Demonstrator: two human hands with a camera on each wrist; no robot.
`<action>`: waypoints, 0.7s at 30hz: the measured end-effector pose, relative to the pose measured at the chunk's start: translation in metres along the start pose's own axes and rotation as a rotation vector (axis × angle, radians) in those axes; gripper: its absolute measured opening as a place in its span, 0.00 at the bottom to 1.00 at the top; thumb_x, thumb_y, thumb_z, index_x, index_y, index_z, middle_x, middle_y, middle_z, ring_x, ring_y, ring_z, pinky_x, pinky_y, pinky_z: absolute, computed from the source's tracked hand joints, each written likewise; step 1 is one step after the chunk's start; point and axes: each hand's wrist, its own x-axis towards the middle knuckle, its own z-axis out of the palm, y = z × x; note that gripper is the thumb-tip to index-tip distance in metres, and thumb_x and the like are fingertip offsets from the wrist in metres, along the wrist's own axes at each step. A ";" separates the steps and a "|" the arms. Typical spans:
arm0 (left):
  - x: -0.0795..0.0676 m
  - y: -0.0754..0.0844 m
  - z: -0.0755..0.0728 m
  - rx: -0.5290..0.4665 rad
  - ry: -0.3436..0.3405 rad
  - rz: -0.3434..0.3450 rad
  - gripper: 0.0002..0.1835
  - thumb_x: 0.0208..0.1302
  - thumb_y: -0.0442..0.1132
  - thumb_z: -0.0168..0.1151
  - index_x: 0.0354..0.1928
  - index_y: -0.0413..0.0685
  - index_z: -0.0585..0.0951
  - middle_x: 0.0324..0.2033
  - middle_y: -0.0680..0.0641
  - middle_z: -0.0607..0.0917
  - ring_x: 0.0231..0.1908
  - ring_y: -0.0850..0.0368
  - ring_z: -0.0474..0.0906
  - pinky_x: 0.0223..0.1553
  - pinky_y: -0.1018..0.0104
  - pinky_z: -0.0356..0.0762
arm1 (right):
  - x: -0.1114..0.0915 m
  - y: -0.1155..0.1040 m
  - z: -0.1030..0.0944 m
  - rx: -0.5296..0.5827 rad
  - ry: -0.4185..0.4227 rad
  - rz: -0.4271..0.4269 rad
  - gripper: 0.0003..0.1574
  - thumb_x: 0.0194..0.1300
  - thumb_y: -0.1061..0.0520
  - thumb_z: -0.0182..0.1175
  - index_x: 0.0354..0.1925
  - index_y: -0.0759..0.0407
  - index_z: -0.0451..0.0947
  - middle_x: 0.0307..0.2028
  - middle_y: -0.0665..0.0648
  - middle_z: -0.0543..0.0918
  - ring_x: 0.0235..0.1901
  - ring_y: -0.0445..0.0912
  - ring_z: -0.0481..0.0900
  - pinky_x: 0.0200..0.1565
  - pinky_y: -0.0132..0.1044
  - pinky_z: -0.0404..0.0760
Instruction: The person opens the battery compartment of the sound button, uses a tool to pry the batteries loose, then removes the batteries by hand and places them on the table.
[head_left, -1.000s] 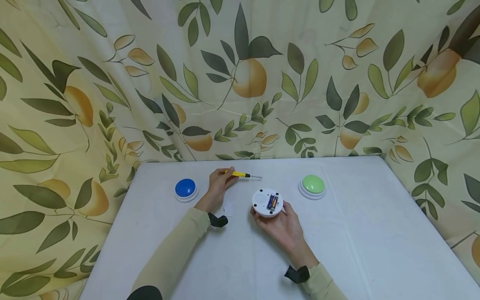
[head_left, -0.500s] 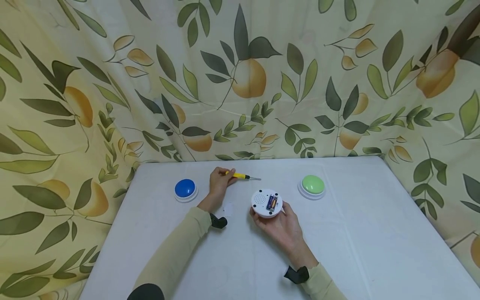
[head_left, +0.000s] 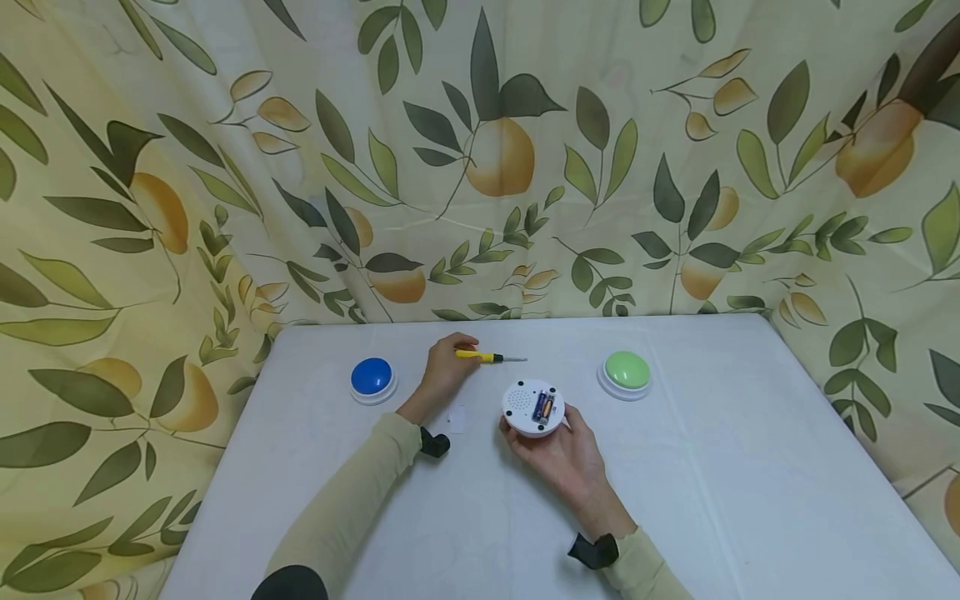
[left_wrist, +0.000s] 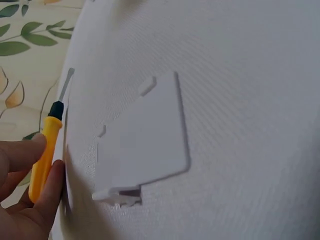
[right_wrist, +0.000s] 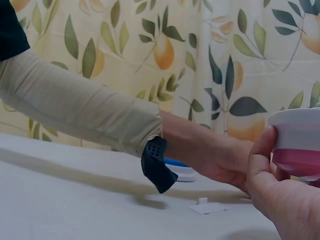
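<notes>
The right hand (head_left: 564, 454) is gripping an upturned white buzzer (head_left: 534, 406) near the middle of the counter (head_left: 735, 467), fingers curling round its rim; its open underside is showing batteries (head_left: 544, 406), and the right wrist view is showing a pink band below the white rim. At about nine o'clock from the buzzer, a flat white cover (left_wrist: 145, 142) is lying on the counter, apart from both hands. Beyond it, the left hand (head_left: 444, 372) is pinching the yellow handle of a small screwdriver (head_left: 487, 357), tip pointing toward three o'clock. Farther out, a blue buzzer (head_left: 372, 379) is sitting at ten o'clock and a green buzzer (head_left: 626, 372) at two o'clock, before a leaf-patterned curtain (head_left: 480, 158).
</notes>
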 end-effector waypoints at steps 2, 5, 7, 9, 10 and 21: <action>-0.001 0.000 0.000 0.031 -0.023 0.022 0.17 0.67 0.30 0.69 0.56 0.47 0.85 0.54 0.45 0.85 0.57 0.48 0.80 0.64 0.52 0.80 | 0.000 0.000 -0.001 0.006 -0.014 0.005 0.39 0.83 0.34 0.35 0.83 0.30 0.35 0.76 0.63 0.55 0.79 0.53 0.44 0.72 0.44 0.68; -0.001 0.000 0.000 0.112 -0.043 0.081 0.16 0.68 0.28 0.67 0.55 0.47 0.85 0.54 0.46 0.84 0.57 0.50 0.79 0.66 0.53 0.79 | -0.001 0.000 -0.002 0.015 -0.030 0.010 0.40 0.83 0.35 0.37 0.83 0.30 0.34 0.76 0.63 0.57 0.80 0.53 0.44 0.73 0.44 0.68; -0.001 0.000 0.000 0.168 -0.053 0.120 0.14 0.70 0.29 0.66 0.54 0.47 0.85 0.53 0.47 0.83 0.56 0.51 0.79 0.65 0.55 0.79 | -0.001 0.000 -0.002 0.010 -0.032 0.009 0.40 0.83 0.35 0.37 0.83 0.30 0.34 0.76 0.63 0.57 0.79 0.54 0.46 0.72 0.44 0.68; 0.000 0.001 -0.001 0.223 -0.065 0.160 0.12 0.71 0.29 0.65 0.53 0.47 0.85 0.51 0.47 0.82 0.54 0.52 0.78 0.64 0.55 0.80 | -0.001 0.000 -0.002 0.009 -0.035 0.009 0.40 0.83 0.36 0.37 0.83 0.30 0.34 0.76 0.63 0.57 0.78 0.55 0.47 0.72 0.44 0.68; 0.000 0.001 -0.001 0.254 -0.071 0.177 0.12 0.71 0.29 0.64 0.53 0.47 0.84 0.50 0.48 0.81 0.53 0.52 0.78 0.63 0.56 0.80 | -0.001 0.000 -0.002 0.009 -0.033 0.009 0.40 0.83 0.36 0.37 0.83 0.30 0.34 0.76 0.63 0.57 0.78 0.55 0.47 0.72 0.44 0.68; 0.000 -0.002 -0.003 0.568 -0.061 0.308 0.10 0.71 0.35 0.66 0.51 0.52 0.85 0.49 0.51 0.84 0.49 0.54 0.77 0.55 0.58 0.82 | -0.001 0.002 0.001 0.021 -0.008 0.005 0.39 0.83 0.34 0.35 0.83 0.29 0.35 0.76 0.63 0.55 0.81 0.53 0.38 0.73 0.45 0.67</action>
